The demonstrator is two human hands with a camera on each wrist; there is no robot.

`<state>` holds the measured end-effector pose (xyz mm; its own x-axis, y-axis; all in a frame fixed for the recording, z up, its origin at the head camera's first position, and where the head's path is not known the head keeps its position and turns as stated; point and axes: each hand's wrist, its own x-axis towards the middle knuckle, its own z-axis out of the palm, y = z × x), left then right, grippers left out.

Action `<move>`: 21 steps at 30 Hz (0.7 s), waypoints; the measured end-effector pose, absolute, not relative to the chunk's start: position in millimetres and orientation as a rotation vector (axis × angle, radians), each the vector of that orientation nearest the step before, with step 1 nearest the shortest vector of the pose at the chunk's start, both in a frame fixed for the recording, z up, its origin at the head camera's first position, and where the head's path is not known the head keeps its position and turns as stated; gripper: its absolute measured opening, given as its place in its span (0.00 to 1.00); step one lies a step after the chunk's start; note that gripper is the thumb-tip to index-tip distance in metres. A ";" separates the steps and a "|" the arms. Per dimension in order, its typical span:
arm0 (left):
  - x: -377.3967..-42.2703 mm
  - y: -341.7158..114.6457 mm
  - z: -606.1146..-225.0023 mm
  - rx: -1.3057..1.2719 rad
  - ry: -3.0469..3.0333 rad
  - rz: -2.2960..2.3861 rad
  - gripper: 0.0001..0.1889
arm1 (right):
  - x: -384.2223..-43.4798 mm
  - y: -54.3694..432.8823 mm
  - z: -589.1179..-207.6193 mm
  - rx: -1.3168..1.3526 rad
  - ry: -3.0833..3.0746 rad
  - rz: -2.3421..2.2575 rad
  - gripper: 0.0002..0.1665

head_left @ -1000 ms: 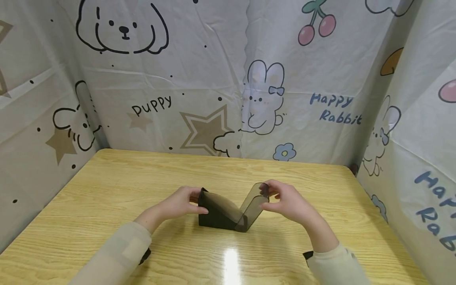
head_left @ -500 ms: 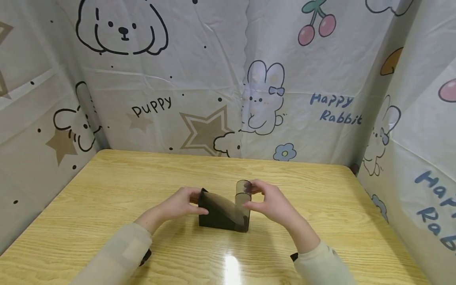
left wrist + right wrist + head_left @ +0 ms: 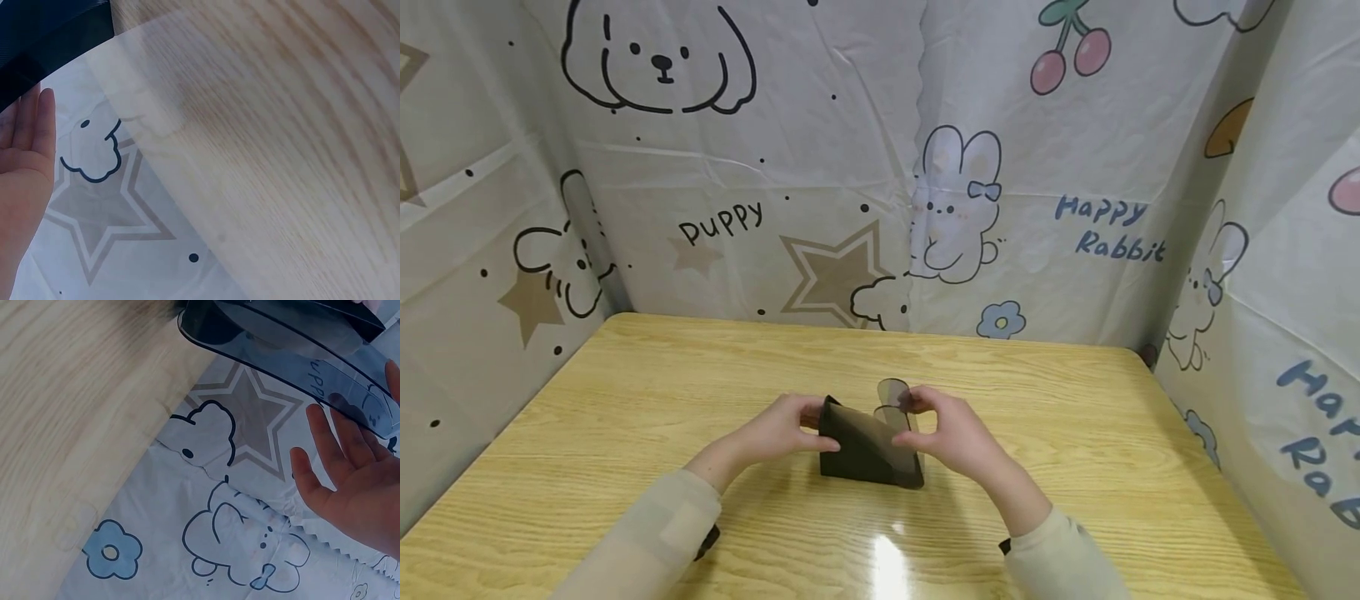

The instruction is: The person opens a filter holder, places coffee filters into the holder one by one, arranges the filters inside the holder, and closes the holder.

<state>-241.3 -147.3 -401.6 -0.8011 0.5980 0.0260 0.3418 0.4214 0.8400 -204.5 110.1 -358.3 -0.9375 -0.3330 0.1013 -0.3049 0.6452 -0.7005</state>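
A black wedge-shaped box [image 3: 853, 454] stands on the wooden table, its tall end to the left. A see-through smoky lid [image 3: 892, 393] is joined to its low right end and leans up and to the left, partly raised over the sloping top. My left hand [image 3: 786, 427] grips the tall end, thumb on the front and fingers behind. With thumb and fingers, my right hand [image 3: 951, 432] holds the lid near its free end. In the right wrist view, the lid [image 3: 281, 365] lies along the fingertips. The left wrist view shows the black box [image 3: 56, 47] above the fingers.
The wooden table [image 3: 685, 367] extends around the box on all sides. Behind it and at both sides hangs a pale printed curtain [image 3: 820, 167]. A bright light reflection lies on the table in front of the box.
My right hand has swung the lid leftward, from leaning right, through upright, to leaning over the box. My left hand has stayed on the tall end.
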 end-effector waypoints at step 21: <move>-242.6 -147.2 -402.6 0.835 2.398 1.336 0.18 | -205.2 95.1 -372.3 -0.653 2.863 -1.059 0.28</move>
